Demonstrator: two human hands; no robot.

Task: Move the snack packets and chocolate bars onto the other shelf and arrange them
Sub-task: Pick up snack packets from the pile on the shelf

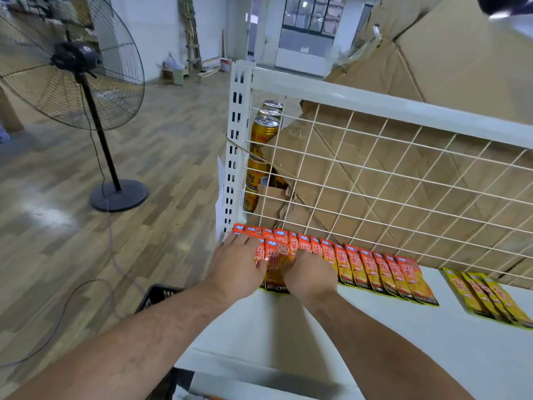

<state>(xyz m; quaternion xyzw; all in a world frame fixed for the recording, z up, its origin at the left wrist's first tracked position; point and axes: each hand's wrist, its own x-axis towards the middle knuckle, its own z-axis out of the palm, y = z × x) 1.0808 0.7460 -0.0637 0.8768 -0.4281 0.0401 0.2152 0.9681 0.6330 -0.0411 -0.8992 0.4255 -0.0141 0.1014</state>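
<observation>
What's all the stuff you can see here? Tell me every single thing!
orange foil snack packets: one long overlapping row, orange, left part of the shelf
yellow foil snack packets: about four, yellow, right part of the shelf
white metal shelf: one, white, under the packets
white wire mesh panel: one, white, behind the shelf
gold drink cans: at least five, gold, behind the mesh, left
brown cardboard sheets: several, brown, behind the mesh
black pedestal fan: one, black, on the floor, left
black plastic crate: one, black, below the shelf
left hand: flat on the orange packets
right hand: on the orange packets, fingertips hidden
</observation>
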